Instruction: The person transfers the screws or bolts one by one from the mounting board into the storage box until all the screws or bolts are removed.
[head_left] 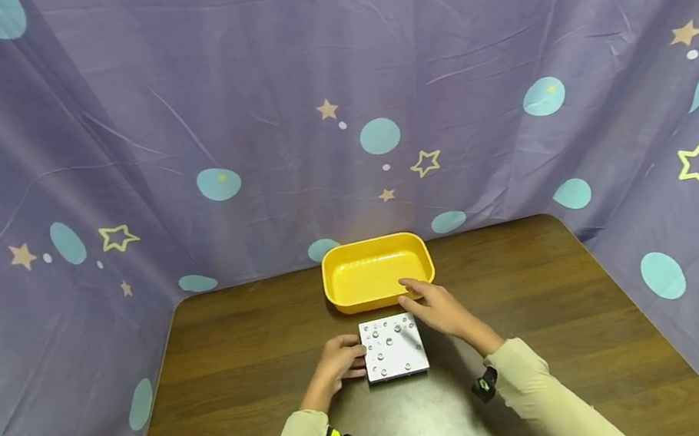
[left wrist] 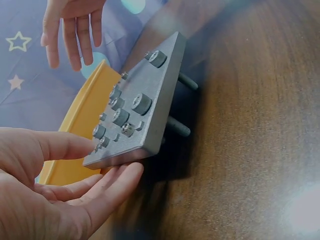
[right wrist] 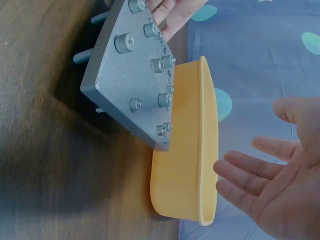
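My left hand grips the left edge of a square grey metal plate. In the left wrist view the thumb lies at the plate's upper edge and the fingers reach beneath it. Socket-head bolts of several sizes stand in its face, and bolt shanks stick out below over the table. My right hand hovers empty with its fingers spread, near the front right corner of a yellow tub. The right wrist view shows that hand's palm beside the tub's rim, apart from the plate.
The yellow tub stands just behind the plate, near the table's back edge. A brown wood-grain table lies under everything. Purple curtains with stars and blue spots enclose the back and both sides.
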A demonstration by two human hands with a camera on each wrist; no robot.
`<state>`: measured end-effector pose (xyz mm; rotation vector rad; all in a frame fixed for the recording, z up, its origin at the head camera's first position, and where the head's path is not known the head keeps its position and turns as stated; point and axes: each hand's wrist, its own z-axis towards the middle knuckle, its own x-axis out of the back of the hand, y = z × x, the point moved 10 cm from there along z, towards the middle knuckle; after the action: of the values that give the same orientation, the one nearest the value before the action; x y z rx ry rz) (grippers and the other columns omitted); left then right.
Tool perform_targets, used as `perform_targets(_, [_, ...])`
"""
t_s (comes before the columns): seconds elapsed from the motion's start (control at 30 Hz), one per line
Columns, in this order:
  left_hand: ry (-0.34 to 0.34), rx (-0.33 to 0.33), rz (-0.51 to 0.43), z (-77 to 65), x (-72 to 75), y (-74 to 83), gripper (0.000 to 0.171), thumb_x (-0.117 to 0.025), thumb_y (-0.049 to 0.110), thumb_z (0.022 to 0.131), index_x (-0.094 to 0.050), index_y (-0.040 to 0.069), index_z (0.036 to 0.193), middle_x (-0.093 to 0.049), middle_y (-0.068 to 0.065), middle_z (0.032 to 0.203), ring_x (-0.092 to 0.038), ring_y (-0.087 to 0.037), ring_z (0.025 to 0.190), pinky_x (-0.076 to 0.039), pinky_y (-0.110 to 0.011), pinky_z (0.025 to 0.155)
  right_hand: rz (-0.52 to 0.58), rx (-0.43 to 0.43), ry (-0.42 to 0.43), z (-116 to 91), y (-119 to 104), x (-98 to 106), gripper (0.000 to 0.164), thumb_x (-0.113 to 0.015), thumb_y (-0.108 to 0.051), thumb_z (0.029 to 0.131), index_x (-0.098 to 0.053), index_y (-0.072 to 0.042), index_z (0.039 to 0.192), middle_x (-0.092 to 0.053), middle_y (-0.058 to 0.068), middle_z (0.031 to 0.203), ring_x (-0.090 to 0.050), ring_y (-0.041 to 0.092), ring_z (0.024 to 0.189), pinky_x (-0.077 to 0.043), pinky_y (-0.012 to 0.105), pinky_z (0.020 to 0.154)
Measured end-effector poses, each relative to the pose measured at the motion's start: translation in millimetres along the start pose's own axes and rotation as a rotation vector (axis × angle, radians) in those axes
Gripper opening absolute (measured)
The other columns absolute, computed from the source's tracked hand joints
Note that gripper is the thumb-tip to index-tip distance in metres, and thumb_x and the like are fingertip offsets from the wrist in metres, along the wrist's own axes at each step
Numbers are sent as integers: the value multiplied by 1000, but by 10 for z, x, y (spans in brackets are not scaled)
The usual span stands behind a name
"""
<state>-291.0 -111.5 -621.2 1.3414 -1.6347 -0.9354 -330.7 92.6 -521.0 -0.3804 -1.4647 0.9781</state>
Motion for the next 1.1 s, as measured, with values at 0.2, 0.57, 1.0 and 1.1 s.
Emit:
perform_targets(0.2, [-3,6,-18,17,-13,-55,39,-61,0,94,-54,-17,128,-67,-21,101,-68,-21,80,-65,-38,70,-6,-4,13,11,19,14,43,-60,-25,103,-59,0,138,-73,18,114,-71,33,103,-58,51,92])
perform_targets(0.57, [1,7,-28,50,-21,-103,33,-63,0,93,-59,-18,121,-70,-20,101,-69,-19,78,-65,-36,69,-54,34,-6,29,24,-2,34,-62,-19,102,-64,1,130,-75,15,109,-73,30,98,-60,47,90])
perform_targets(1.0, [-2,14,1,22,-51,-106,33,-61,4,96,-60,-16,122,-71,-19,97,-70,-18,78,-65,-35,69,-171,67,-49,63,42,-100,20,-71,-8,93,-73,3,108,-76,12,96,-71,21,85,-61,38,78])
perform_targets(1.1, [-1,12,5,19,-53,-111,33,-61,4,96,-60,-16,122,-71,-19,96,-70,-17,76,-65,-34,68,-195,79,-63,65,61,-129,14,-74,-7,90,-74,3,101,-74,9,89,-66,17,79,-58,34,72])
